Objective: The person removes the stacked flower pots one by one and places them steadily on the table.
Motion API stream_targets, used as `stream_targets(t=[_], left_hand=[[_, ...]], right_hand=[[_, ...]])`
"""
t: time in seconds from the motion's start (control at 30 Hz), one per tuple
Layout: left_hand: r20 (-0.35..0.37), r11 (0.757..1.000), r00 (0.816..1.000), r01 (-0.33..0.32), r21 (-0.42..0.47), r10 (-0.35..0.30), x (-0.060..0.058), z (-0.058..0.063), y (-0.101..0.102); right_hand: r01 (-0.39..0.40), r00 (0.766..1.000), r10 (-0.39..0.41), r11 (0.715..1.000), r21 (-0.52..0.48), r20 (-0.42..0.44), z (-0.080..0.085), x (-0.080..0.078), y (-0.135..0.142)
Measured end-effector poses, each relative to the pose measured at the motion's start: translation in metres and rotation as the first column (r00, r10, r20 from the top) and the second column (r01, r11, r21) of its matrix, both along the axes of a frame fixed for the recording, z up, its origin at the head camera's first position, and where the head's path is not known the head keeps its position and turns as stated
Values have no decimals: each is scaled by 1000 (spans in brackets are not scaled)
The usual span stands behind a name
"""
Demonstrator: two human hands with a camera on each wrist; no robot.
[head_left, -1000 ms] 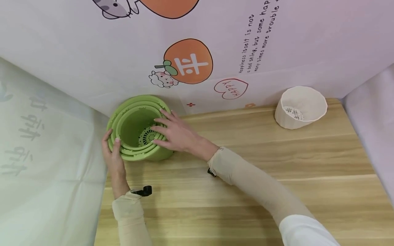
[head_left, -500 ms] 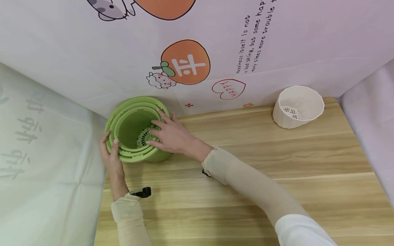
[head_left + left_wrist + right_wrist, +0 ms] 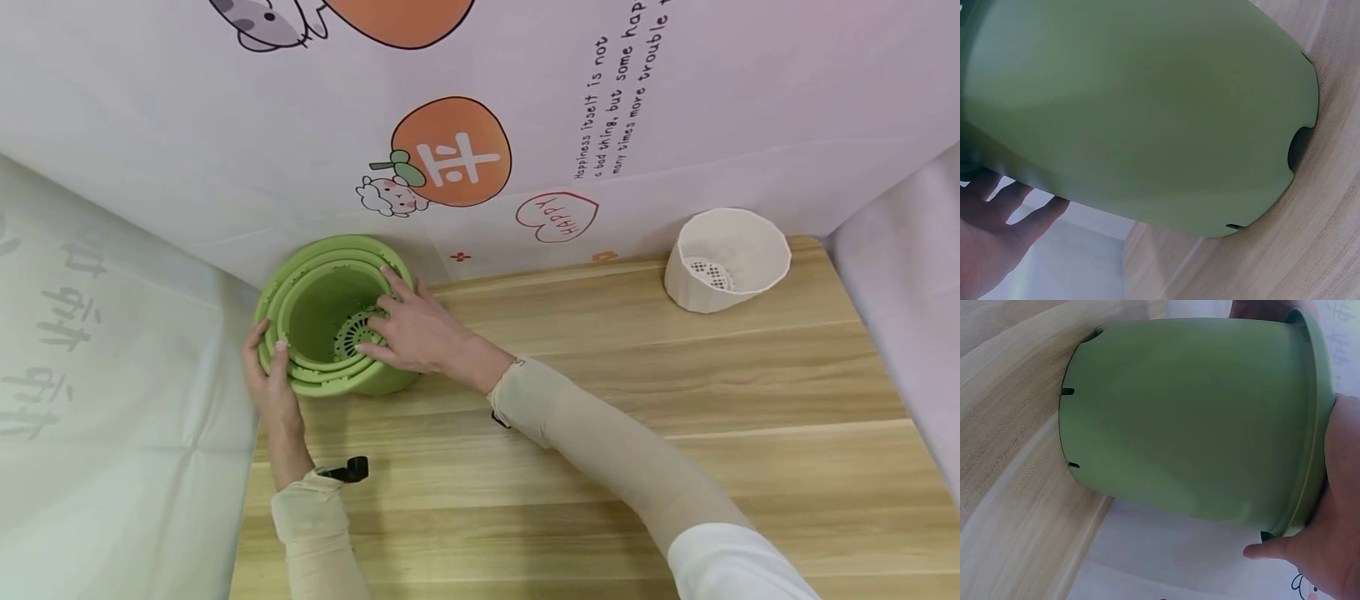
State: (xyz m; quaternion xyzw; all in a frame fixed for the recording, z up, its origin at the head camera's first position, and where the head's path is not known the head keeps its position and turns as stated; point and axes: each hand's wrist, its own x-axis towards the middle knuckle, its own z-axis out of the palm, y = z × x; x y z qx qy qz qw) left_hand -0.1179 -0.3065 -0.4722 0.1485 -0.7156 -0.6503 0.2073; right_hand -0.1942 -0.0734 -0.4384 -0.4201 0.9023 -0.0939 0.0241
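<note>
Green plastic flower pots (image 3: 322, 292) stand nested one inside another at the back left of the table, their slotted bottom showing in the innermost one. My left hand (image 3: 276, 392) holds the outer rim on the left side, thumb over the edge. From the right, my right hand (image 3: 423, 333) curls its fingers over the rims, some of them reaching inside the innermost pot. In the right wrist view, one finger of the right hand (image 3: 1329, 544) lies outside, below the lip. The outer pot's wall (image 3: 1147, 125) fills the left wrist view, its base on the wood.
A white ribbed pot (image 3: 697, 287) with a perforated bottom stands at the back right. Behind the wooden table (image 3: 600, 500) rises a printed cloth (image 3: 285, 150), and a pale cloth (image 3: 127, 375) hangs along the left side, close to the green pots.
The fingers of my right hand have bent further in at the pots' rims. My left hand keeps its hold, and the pots stay in place; the head view has shifted slightly.
</note>
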Motion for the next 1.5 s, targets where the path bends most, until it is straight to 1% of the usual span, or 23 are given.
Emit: stream_targets(t=[0.33,0.47,0.6,0.77,1.0,1.1,1.17,1.23,1.37,1.5], left_hand=[[0,1000,1000,-5,-9,5,0,-1,-1],[0,1000,1000,-12,-19,12,-1,-1,0],[-3,999,1000,-21,-42,21,-3,-1,0],[-9,999,1000,-20,-45,20,-3,-2,1],[-22,999,999,-28,-38,27,-3,0,2],[-24,999,999,-30,-39,29,-3,1,3],[-26,999,999,-32,-44,31,-3,1,3],[-26,998,999,-31,-49,30,-3,1,3],[-29,998,999,-31,-62,29,-4,-1,3],[-32,998,999,-30,-62,28,-4,-2,2]], right_hand=[[-36,999,35,997,-67,-6,-4,-2,0],[-27,999,28,997,-76,21,-5,-4,0],[-21,999,24,994,-104,26,-5,-5,0],[-2,999,7,990,-138,33,-4,-3,0],[19,998,-4,975,-220,68,-3,-1,-2],[30,996,-10,970,-240,85,-2,-1,-2],[41,995,-19,970,-240,93,-1,-1,-2],[64,993,-42,975,-215,106,3,0,-3],[115,986,-94,981,-153,141,15,1,-4],[132,977,-111,985,-107,180,26,1,-7]])
